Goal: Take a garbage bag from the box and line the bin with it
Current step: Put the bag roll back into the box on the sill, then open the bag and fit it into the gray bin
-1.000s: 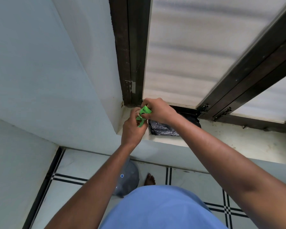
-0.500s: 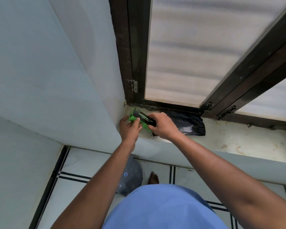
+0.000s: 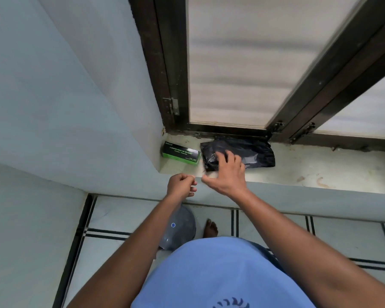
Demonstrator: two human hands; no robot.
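Note:
A green and black box (image 3: 180,152) lies flat in the left corner of the window sill (image 3: 320,172). To its right lies a folded black garbage bag (image 3: 253,150). My right hand (image 3: 226,172) reaches over the bag's near left end with fingers spread, fingertips on or just above the plastic. My left hand (image 3: 181,185) hangs at the sill's front edge with loosely curled fingers and holds nothing. A grey bin (image 3: 180,227) stands on the floor below the sill, partly hidden by my left forearm and my blue shirt.
A dark wooden window frame (image 3: 171,85) with frosted panes rises behind the sill. A pale wall (image 3: 53,96) closes in on the left. My bare foot (image 3: 210,228) stands on the tiled floor (image 3: 120,218) beside the bin.
Both hands have let go of the green box, which now lies in the sill's corner. My right hand has moved right onto the black bag. My left hand has drawn back to the sill's edge.

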